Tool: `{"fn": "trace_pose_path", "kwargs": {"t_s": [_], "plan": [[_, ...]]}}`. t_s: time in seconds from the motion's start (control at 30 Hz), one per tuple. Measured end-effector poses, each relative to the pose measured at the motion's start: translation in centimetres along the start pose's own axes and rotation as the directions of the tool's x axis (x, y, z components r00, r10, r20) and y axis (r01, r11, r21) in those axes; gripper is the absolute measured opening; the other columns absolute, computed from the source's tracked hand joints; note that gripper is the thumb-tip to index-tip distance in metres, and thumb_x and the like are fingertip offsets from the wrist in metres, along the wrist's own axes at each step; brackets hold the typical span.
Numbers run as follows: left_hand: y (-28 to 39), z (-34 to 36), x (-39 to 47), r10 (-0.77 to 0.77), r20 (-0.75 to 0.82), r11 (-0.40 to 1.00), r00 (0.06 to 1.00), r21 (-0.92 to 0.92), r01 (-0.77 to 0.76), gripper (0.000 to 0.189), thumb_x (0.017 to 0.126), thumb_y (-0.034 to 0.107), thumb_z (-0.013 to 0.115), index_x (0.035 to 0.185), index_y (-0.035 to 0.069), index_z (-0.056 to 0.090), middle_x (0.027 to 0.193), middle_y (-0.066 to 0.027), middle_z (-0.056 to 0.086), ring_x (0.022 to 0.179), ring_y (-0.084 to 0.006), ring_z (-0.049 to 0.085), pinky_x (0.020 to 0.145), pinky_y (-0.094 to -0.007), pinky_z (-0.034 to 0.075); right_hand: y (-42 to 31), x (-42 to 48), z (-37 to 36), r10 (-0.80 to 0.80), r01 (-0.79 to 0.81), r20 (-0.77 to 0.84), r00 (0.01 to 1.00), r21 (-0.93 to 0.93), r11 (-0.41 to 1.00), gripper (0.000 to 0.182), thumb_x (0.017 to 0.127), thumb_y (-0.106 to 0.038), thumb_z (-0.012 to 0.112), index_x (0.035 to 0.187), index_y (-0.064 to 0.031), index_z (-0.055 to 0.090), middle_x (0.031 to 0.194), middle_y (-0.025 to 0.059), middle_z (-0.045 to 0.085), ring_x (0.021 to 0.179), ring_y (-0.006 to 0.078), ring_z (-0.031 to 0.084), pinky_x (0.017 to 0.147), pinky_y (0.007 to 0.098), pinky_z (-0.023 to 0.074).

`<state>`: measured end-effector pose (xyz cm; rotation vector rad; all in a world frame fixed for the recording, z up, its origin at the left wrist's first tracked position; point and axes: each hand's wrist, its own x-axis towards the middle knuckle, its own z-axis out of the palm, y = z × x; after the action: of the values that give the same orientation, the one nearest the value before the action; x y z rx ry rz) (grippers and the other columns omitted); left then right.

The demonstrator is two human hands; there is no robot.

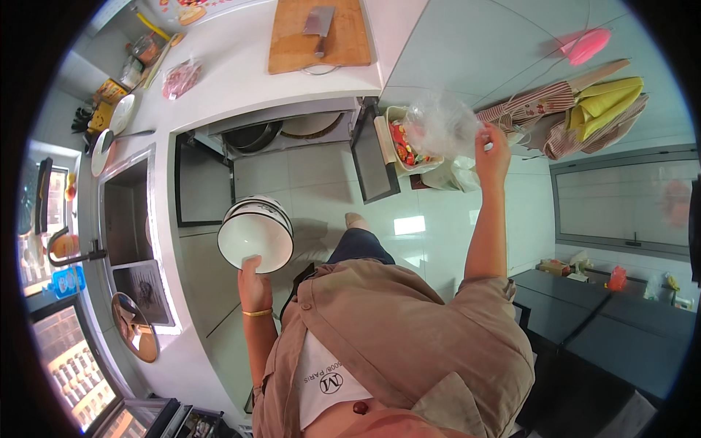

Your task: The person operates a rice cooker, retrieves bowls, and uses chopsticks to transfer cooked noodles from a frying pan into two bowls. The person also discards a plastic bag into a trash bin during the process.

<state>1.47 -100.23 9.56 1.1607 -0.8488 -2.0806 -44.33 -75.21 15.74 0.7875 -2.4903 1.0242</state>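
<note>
My left hand [255, 284] grips the rim of a stack of white enamel-look bowls [256, 241] with dark rims, held over the floor left of my body. My right hand [493, 156] pinches a crumpled clear plastic bag [441, 126], which hangs above a cream trash bin [416, 168] with colourful wrappers in it. The bin is next to the opened door [375, 159] of a low cabinet. Inside the cabinet sit a dark pan [253, 137] and a round pale item with a woven-looking edge [310, 125].
A cleaver [319, 24] lies on a wooden cutting board [350, 44] on the white counter [235, 82]. A bag of meat [182, 78] is left of it. The sink [127, 219] is at left. A second open cabinet door [204, 183] projects nearby. Aprons [542, 107] hang at right.
</note>
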Motion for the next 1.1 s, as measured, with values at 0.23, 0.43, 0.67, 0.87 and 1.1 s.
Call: {"fn": "trace_pose_path", "kwargs": {"t_s": [0.23,0.43,0.67,0.87,1.1], "plan": [[-2.5,11.1,4.3,-0.065,-0.023,0.995,0.998,0.077,0.067,0.044,0.084,0.011,0.054,0.123,-0.008,0.048,0.12,-0.0136,0.056,0.111,-0.0252,0.056,0.096,-0.0378,0.044,11.7,1.5,10.2,0.167,-0.131,0.488,0.857,-0.108,0.985,0.022,0.083,-0.013,0.064,0.103,-0.0052,0.06,0.097,0.0095,0.068,0.08,0.031,0.065,0.068,0.0407,0.0501],[-4.0,17.1,6.6,-0.146,-0.047,0.98,0.988,0.127,0.151,0.039,0.085,0.012,0.053,0.12,-0.005,0.05,0.117,-0.0117,0.056,0.108,-0.0239,0.056,0.095,-0.0376,0.044,17.6,-0.1,17.5,0.301,-0.294,0.537,0.789,-0.1,0.951,0.075,0.072,-0.013,0.075,0.137,-0.0203,0.038,0.137,0.0114,0.047,0.117,0.036,0.05,0.092,0.0478,0.0431],[-5.1,20.7,7.5,-0.182,-0.089,0.963,0.979,0.184,0.196,0.035,0.085,0.012,0.052,0.115,-0.005,0.053,0.114,-0.0116,0.057,0.107,-0.0238,0.056,0.094,-0.0367,0.044,17.1,1.6,18.5,0.316,-0.155,0.316,0.895,-0.444,0.883,0.087,0.063,-0.012,0.08,0.139,-0.0236,0.04,0.147,0.0108,0.032,0.127,0.0377,0.037,0.103,0.0529,0.0306],[-6.0,22.7,7.8,-0.195,-0.094,0.946,0.976,0.244,0.213,0.033,0.086,0.014,0.051,0.112,-0.006,0.054,0.112,-0.0102,0.057,0.107,-0.023,0.056,0.095,-0.0356,0.044,20.2,-0.3,21.6,-0.133,0.16,0.544,0.828,-0.003,0.987,0.062,0.067,-0.008,0.069,0.127,-0.014,0.053,0.127,0.0114,0.056,0.115,0.0325,0.051,0.105,0.0443,0.0348],[-7.0,20.3,7.5,0.142,0.469,0.029,0.871,0.878,-0.478,0.022,0.08,-0.004,0.057,0.101,0.003,0.056,0.101,-0.0183,0.063,0.092,-0.0343,0.06,0.082,-0.0403,0.048,19.0,-2.8,23.6,-0.317,0.33,0.717,0.621,0.128,0.935,0.052,0.075,-0.002,0.057,0.126,-0.0128,0.055,0.126,0.0065,0.06,0.114,0.0313,0.054,0.101,0.0422,0.0412]]}}
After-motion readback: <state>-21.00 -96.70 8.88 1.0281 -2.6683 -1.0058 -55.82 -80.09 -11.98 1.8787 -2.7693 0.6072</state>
